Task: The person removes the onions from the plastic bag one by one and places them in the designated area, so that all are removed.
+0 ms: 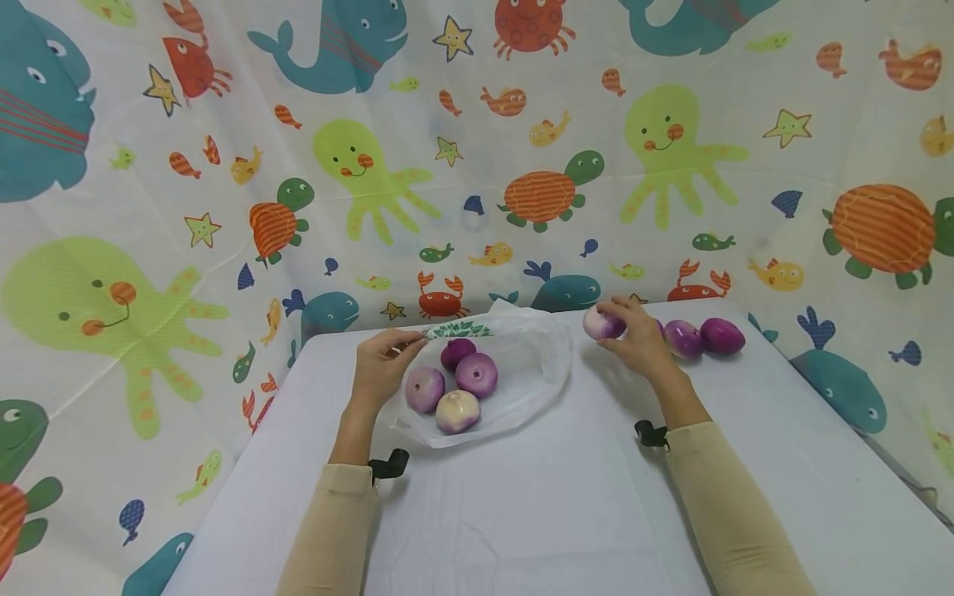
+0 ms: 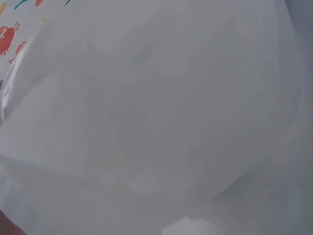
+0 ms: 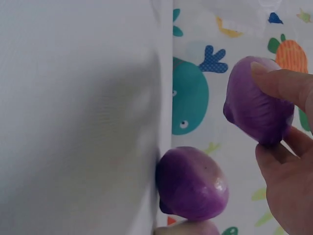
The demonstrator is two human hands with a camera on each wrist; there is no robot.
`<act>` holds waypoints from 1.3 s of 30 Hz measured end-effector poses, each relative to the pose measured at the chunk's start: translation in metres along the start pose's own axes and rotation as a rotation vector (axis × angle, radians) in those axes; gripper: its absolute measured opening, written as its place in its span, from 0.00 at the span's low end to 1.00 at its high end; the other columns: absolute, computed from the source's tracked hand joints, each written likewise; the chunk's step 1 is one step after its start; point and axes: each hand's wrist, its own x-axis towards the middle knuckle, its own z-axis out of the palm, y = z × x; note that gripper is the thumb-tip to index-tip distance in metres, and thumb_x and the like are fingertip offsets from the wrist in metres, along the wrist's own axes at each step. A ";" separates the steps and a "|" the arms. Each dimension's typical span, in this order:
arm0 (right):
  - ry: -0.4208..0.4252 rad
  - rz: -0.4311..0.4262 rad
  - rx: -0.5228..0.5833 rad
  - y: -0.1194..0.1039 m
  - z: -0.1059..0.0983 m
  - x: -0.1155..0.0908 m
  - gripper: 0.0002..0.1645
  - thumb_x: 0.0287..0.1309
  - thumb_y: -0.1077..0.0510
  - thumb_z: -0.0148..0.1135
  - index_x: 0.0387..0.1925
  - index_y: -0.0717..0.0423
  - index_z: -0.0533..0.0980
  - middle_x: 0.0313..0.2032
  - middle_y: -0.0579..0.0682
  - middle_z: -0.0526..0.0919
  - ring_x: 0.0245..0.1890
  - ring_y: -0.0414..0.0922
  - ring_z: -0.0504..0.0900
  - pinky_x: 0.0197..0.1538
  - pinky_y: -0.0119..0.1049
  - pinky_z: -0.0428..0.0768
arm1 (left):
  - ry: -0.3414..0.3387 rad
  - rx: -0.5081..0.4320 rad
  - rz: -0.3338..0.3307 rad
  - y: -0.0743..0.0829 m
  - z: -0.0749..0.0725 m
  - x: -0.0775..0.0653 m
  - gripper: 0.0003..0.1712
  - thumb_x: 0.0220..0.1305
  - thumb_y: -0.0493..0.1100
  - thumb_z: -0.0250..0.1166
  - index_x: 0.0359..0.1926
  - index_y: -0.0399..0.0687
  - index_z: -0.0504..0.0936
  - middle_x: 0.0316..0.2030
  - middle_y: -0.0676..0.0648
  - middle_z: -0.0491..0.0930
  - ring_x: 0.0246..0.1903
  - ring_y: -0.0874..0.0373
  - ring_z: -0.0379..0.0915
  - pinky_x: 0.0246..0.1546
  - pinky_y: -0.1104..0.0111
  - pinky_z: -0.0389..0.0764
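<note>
My right hand grips a purple-and-white onion at the back right of the table, thumb on one side and fingers on the other. In the right wrist view that onion is held clear of another purple onion. My left hand pinches the rim of a thin white plastic bag, holding its mouth up. Inside the bag lie several onions, among them a pale one and a dark purple one. White plastic fills most of the left wrist view.
Right of my right hand, purple onions sit in a row near the back edge, one partly hidden by the hand. A white cloth covers the table. Behind it hangs a curtain printed with sea animals.
</note>
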 end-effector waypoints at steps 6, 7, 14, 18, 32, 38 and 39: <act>-0.023 0.002 -0.003 0.008 0.002 0.000 0.38 0.61 0.64 0.73 0.71 0.50 0.72 0.78 0.64 0.61 0.78 0.68 0.56 0.75 0.68 0.59 | -0.001 0.002 0.001 -0.001 0.000 0.000 0.08 0.63 0.27 0.71 0.44 0.33 0.89 0.40 0.35 0.89 0.35 0.53 0.79 0.36 0.86 0.76; -0.022 -0.005 -0.006 0.010 0.003 0.000 0.38 0.60 0.64 0.73 0.71 0.51 0.72 0.77 0.64 0.61 0.78 0.68 0.57 0.75 0.68 0.59 | -0.001 0.004 0.002 -0.001 0.000 0.000 0.09 0.63 0.27 0.71 0.44 0.33 0.89 0.40 0.35 0.89 0.35 0.52 0.79 0.37 0.86 0.76; -0.027 -0.027 -0.018 0.019 0.005 0.000 0.38 0.58 0.66 0.74 0.70 0.53 0.73 0.77 0.66 0.62 0.77 0.70 0.57 0.76 0.68 0.56 | 0.007 0.021 0.004 0.000 0.001 -0.001 0.09 0.63 0.27 0.71 0.44 0.33 0.89 0.40 0.35 0.89 0.35 0.49 0.80 0.36 0.86 0.76; -0.044 -0.015 -0.005 0.022 0.006 0.000 0.38 0.59 0.66 0.73 0.71 0.53 0.72 0.78 0.65 0.61 0.77 0.70 0.57 0.76 0.69 0.56 | 0.007 0.030 -0.002 0.000 0.002 -0.001 0.09 0.64 0.28 0.71 0.45 0.33 0.89 0.41 0.36 0.90 0.35 0.52 0.80 0.36 0.86 0.75; -0.100 0.027 -0.012 0.024 0.011 0.001 0.39 0.63 0.66 0.70 0.74 0.51 0.69 0.80 0.61 0.56 0.80 0.66 0.53 0.77 0.66 0.56 | 0.004 0.023 0.011 -0.001 0.001 0.000 0.08 0.63 0.27 0.71 0.44 0.34 0.89 0.39 0.36 0.89 0.34 0.54 0.80 0.36 0.85 0.77; -0.146 0.028 -0.024 0.021 0.013 0.003 0.40 0.63 0.65 0.70 0.75 0.52 0.67 0.81 0.61 0.57 0.80 0.65 0.54 0.77 0.65 0.57 | 0.004 0.028 0.025 -0.002 0.001 0.000 0.08 0.63 0.28 0.71 0.44 0.34 0.90 0.39 0.37 0.89 0.34 0.57 0.80 0.36 0.86 0.76; -0.152 0.028 -0.026 0.021 0.014 0.003 0.40 0.63 0.65 0.71 0.75 0.52 0.67 0.80 0.61 0.57 0.80 0.65 0.54 0.77 0.65 0.58 | 0.004 0.028 0.026 -0.002 0.001 0.000 0.08 0.63 0.28 0.71 0.44 0.34 0.90 0.39 0.37 0.90 0.34 0.57 0.80 0.36 0.86 0.76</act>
